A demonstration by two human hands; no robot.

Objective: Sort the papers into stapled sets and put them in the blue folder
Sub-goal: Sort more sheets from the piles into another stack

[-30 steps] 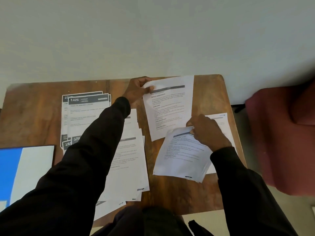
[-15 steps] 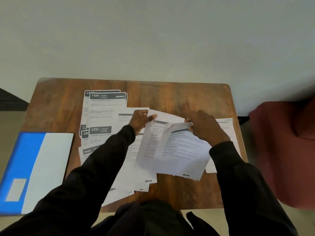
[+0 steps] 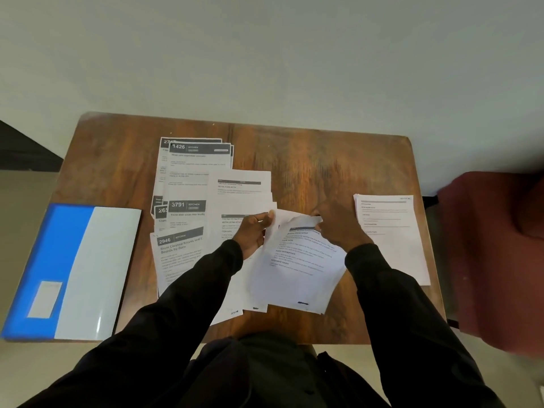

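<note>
The sheets in hand (image 3: 297, 260) are front and centre, top edge lifted off the tabletop (image 3: 309, 160), lower edge resting on the loose pages beneath. The left hand (image 3: 253, 231) pinches the top left corner with curled fingers. The right hand (image 3: 338, 228) grips the top right, and the paper buckles there in a visible crumple.

That's the first worry: pull those hands apart and the top edge could tear or take a permanent crease. The second is that I can't tell how many pages are in this bundle, and the bottom edges look uneven, so a staple now might miss a page or bind them crooked.

Just to the left, the numbered papers (image 3: 194, 178) overlap each other and run under the left sleeve. A drag of that forearm could shuffle them or push some off the near edge. On the right, a neat pile (image 3: 391, 237) lies well apart, close to the tabletop's right edge, where a stray elbow could send it toward the maroon chair (image 3: 494, 254).

The blue folder (image 3: 67, 269) lies flat at far left and appears to overhang the corner, so it could tip under extra weight. No stapler is in view.
</note>
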